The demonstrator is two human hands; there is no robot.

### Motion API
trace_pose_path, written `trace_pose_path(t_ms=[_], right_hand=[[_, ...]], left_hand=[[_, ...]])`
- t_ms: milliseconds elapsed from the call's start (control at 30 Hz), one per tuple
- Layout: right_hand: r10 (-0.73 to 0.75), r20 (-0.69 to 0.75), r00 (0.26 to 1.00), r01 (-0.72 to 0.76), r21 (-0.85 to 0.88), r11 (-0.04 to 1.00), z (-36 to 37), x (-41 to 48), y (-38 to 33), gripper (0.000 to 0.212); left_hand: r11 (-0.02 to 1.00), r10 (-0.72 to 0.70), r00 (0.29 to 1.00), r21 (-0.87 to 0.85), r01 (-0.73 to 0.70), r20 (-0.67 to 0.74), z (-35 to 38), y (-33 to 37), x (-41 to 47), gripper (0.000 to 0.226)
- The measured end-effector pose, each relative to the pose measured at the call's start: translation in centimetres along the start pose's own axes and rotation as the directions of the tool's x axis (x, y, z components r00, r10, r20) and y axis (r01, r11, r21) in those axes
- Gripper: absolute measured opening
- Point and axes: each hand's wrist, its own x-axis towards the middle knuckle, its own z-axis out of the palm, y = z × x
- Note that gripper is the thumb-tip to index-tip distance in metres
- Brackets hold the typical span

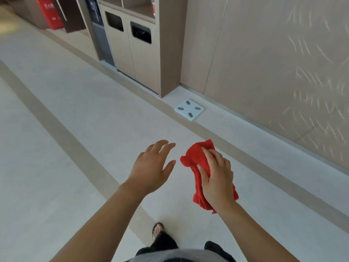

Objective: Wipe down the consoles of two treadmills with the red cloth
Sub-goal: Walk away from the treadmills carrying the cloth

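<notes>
My right hand (217,176) grips a crumpled red cloth (196,157) in the air above the floor, fingers curled over its top while the rest hangs below my palm. To its left, my left hand (151,165) hovers with relaxed, spread fingers and holds nothing. A small gap separates its fingertips from the cloth. No treadmill or console is in view.
A white bathroom scale (189,109) lies on the floor by the beige wall panel (264,63). A cabinet with two bin openings (132,44) stands at the back, a red box (50,13) farther left. Pale floor with tan stripes (62,133) stretches ahead; my sandalled foot (157,231) shows below.
</notes>
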Motion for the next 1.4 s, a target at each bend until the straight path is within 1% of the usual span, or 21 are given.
trace_pose_path(t_ms=[133,267,367,533,667,733,933,1000,1167,1300,1400], right_hand=[[-0.015,-0.029,0.999,0.016,0.030,0.999,3.5,10.7,-2.0,0.042],[-0.025,-0.052,0.998,0.029,0.062,0.998,7.4,19.9,-3.0,0.043],[-0.010,-0.030,0.999,0.012,0.076,0.997,10.6,27.2,-3.1,0.045],[-0.023,-0.033,0.999,0.026,0.098,0.995,16.1,41.8,-2.4,0.042],[-0.056,-0.048,0.997,0.061,0.106,0.993,19.5,54.1,-3.4,0.039],[-0.091,-0.064,0.994,0.098,0.120,0.988,21.1,59.5,-4.9,0.039],[-0.169,0.010,0.986,0.164,0.189,0.968,27.4,72.2,-8.9,0.039],[-0.184,0.027,0.982,0.176,0.190,0.966,29.9,76.3,-10.3,0.040],[-0.161,0.019,0.987,0.154,0.196,0.968,36.6,87.5,-15.1,0.041],[-0.151,0.025,0.988,0.143,0.214,0.966,40.9,96.1,-19.8,0.042],[-0.169,0.026,0.985,0.161,0.199,0.967,44.5,102.5,-22.6,0.043]], left_hand=[[1.000,-0.002,1.000,0.023,0.003,-0.021,-2.1,-4.5,9.6,0.048],[0.999,0.024,1.000,0.047,-0.025,0.017,-2.6,-8.7,18.1,0.049],[0.998,0.026,0.999,0.053,-0.027,0.025,-2.5,-12.1,25.4,0.048],[0.996,-0.019,0.999,0.086,0.016,0.038,-2.6,-18.0,39.3,0.049],[0.994,-0.056,0.998,0.091,0.055,0.015,-4.7,-22.0,50.0,0.049],[0.993,-0.082,0.996,0.086,0.083,-0.018,-6.0,-24.5,54.5,0.048],[0.980,-0.184,0.982,0.063,0.187,-0.051,-7.9,-33.1,64.8,0.048],[0.980,-0.186,0.981,0.061,0.190,-0.063,-8.5,-36.4,68.7,0.048],[0.983,-0.169,0.982,0.065,0.174,-0.079,-11.4,-45.6,79.1,0.048],[0.984,-0.150,0.988,0.091,0.153,-0.041,-14.8,-52.7,86.2,0.049],[0.981,-0.157,0.986,0.104,0.162,-0.049,-16.5,-57.8,91.5,0.049]])
